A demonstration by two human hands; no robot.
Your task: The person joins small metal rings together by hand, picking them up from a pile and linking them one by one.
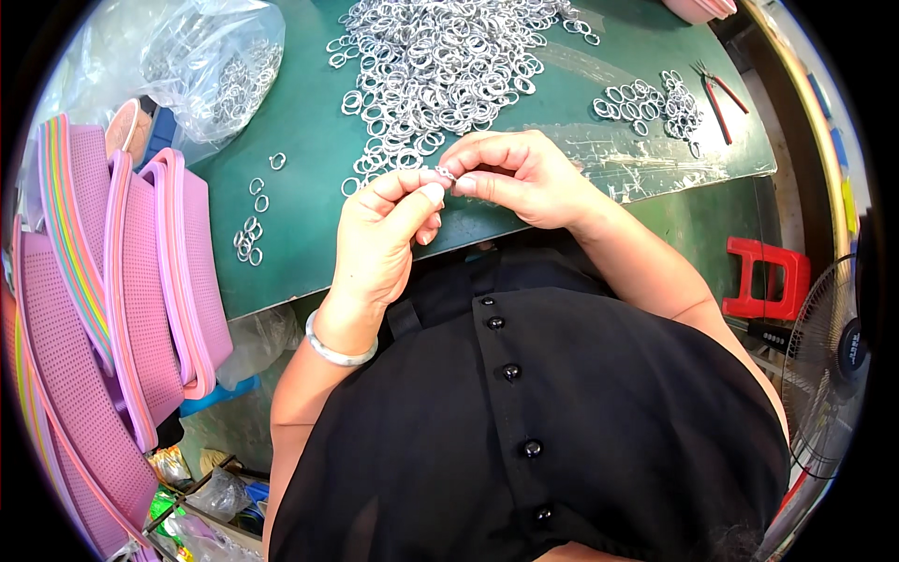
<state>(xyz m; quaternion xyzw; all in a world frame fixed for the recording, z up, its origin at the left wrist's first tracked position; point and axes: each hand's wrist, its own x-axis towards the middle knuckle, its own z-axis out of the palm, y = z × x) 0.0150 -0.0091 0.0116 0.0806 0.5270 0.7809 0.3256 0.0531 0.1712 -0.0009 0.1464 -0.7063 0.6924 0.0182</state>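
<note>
Just above the table's near edge, the fingertips of my left hand [379, 229] and my right hand [531, 178] meet. Both are closed in a pinch on one small silver metal ring [448, 174], mostly covered by the fingers. Close beyond my hands spreads a large heap of similar silver rings [440, 70] on the green table [309, 211]. A smaller cluster of rings [637, 98] lies at the right. Several loose rings [248, 239] are scattered left of my left hand.
Pliers with red handles [721, 108] lie at the table's right end. A clear plastic bag [248, 80] of metal pieces sits at the far left. Pink perforated baskets [197, 253] crowd the left side. A red stool [796, 281] and a fan [824, 365] stand at the right.
</note>
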